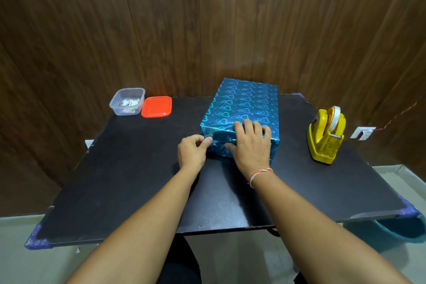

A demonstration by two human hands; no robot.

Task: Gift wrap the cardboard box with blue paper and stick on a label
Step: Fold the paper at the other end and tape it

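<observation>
The clear tub's [127, 101] contents are too small to tell; right hand [251, 143] hides the box's near fold.

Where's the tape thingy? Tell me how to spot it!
Look at the black table, then go to its right side, past the shiny blue heart-patterned wrapped box. There stands the yellow plastic tape dispenser with a white roll on top. It is the only yellow thing, standing alone, far from the clear plastic tub and orange lid.

A: Positions on tabletop [129, 180]?
B: Wrapped box [244, 108] centre-far, long axis running near to far. Tape dispenser [326, 136] right of it, apart.
A: Left side?
B: Open container [127, 101] far-left, small items inside; lid [156, 107] just right of it. Both hands at the box's near end: left hand [192, 153], right hand [251, 143].
</observation>
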